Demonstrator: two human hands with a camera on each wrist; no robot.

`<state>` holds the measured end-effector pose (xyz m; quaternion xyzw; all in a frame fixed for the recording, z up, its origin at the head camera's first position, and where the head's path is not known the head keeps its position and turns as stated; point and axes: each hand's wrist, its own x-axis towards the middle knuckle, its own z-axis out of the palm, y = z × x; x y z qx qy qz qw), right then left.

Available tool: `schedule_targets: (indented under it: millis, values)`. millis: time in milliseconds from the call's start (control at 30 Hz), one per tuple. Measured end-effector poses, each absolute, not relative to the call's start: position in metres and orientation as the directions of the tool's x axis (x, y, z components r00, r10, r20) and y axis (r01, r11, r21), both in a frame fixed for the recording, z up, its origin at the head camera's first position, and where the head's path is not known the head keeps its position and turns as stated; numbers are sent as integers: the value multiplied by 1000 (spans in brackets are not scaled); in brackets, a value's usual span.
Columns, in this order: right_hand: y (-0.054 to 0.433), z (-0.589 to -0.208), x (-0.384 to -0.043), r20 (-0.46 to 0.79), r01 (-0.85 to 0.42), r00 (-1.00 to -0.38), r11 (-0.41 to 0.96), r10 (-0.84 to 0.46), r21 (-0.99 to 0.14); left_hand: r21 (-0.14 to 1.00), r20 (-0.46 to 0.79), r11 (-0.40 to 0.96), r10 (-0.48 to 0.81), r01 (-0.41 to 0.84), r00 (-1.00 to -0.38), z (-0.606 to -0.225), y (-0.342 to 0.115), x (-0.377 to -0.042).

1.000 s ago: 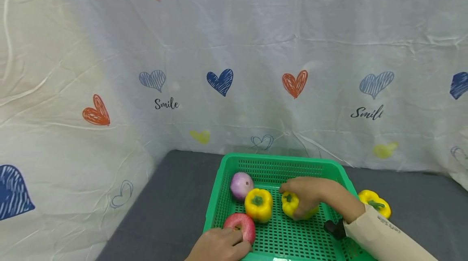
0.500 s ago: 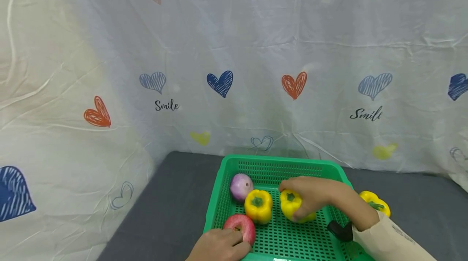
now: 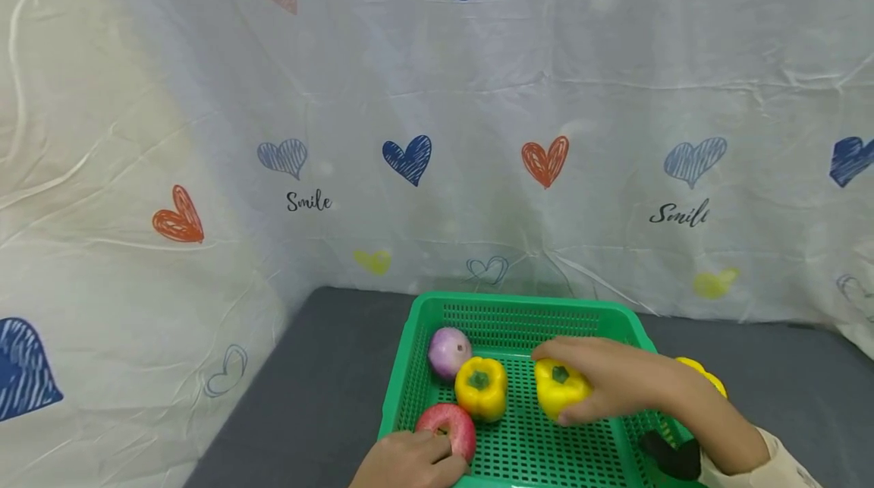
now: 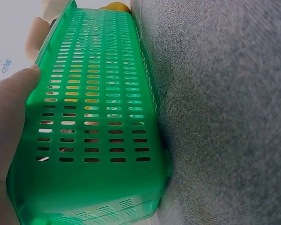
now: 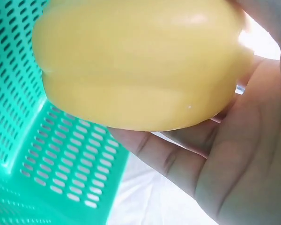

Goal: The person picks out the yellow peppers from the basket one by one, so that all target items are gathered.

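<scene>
While the left hand (image 3: 410, 460) hangs onto the near left corner of the basket (image 3: 522, 301), I've got the right hand (image 3: 611, 378) wrapped around a pepper (image 3: 556, 391). On the right, fingers and thumb are clamped on it from opposite sides, stem end up, and it's inside the basket, right of the middle. Can't tell from my feeds whether its bottom touches the mesh.

Left fingers are curled over the rim, thumb along the edge. They're right up against the apple (image 3: 451, 423) in my head view, but I can't tell if they touch it. Just beyond the apple I see a second pepper (image 3: 482, 389), upright, with the onion (image 3: 448, 354) just behind it to the left. A third pepper (image 3: 703, 370) sits on the grey table (image 3: 328, 374) outside the basket, partly hidden by the right arm. Backdrop's a white cloth (image 3: 478, 222) with hearts and "Smile" on it.
</scene>
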<state>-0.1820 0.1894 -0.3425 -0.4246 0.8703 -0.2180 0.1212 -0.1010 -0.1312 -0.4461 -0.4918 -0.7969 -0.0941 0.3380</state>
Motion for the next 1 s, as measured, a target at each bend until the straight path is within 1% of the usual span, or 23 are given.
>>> schedule_targets:
  millis: [133,200,367,500,633,800,1000]
  values:
    - [200,-341,-175,38,-706,-612,524,-790,-476,-204,644,494,718,845,-265,-448,-132,-102]
    - [205,-340,-173,46,-700,-621,527,-782,-482,-199,645,493,716,847,-265,-447,-132,-102]
    - [216,-336,-167,51,-666,-643,525,-764,-530,-160,638,493,713,855,-292,-445,-132,-99]
    - [226,-333,-161,60,-650,-663,533,-747,-541,-141,630,491,714,860,-304,-445,-133,-99]
    - [234,-333,-158,107,-672,-670,540,-734,-506,-178,634,489,720,854,-280,-444,-132,-100]
    - [245,-335,-154,172,-700,-663,523,-729,-486,-206,649,489,716,848,-255,-440,-129,-101]
    - [260,-336,-147,262,-727,-668,534,-696,-432,-198,649,492,714,848,-262,-440,-129,-101]
